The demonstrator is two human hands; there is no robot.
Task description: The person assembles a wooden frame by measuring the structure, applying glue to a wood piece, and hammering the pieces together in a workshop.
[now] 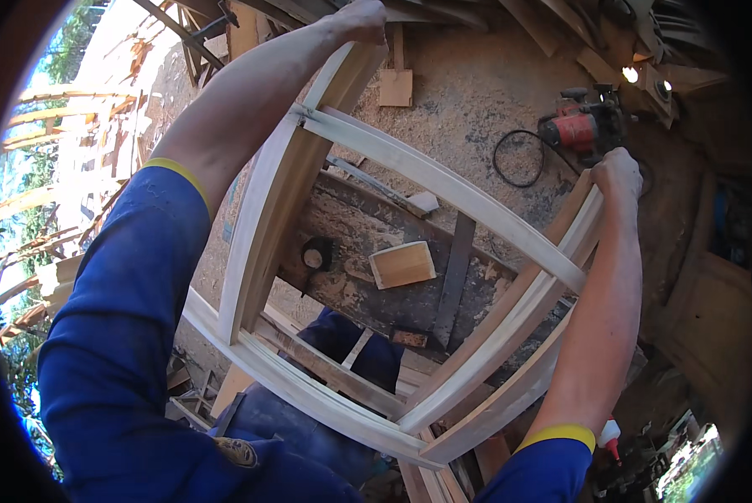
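Observation:
A pale wooden frame (443, 172) with long side pieces and crosspieces stands in front of me, spanning the middle of the view. At its far left end, my left hand (362, 21) is closed round the top of the side piece (250, 226); part of its fingers is hidden. My right hand (617, 173) grips the far end of the right side piece (485, 344), knuckles up. The near crosspiece (317, 402) lies close to my body. Through the frame's opening shows a dark, dusty work surface (351, 226).
On the dark surface lie a wooden block (403, 265), a flat dark metal bar (455, 281) and a small round black object (315, 253). A red power tool (573, 130) with a black cord sits beyond my right hand. A white bottle with a red tip (610, 438) is at lower right.

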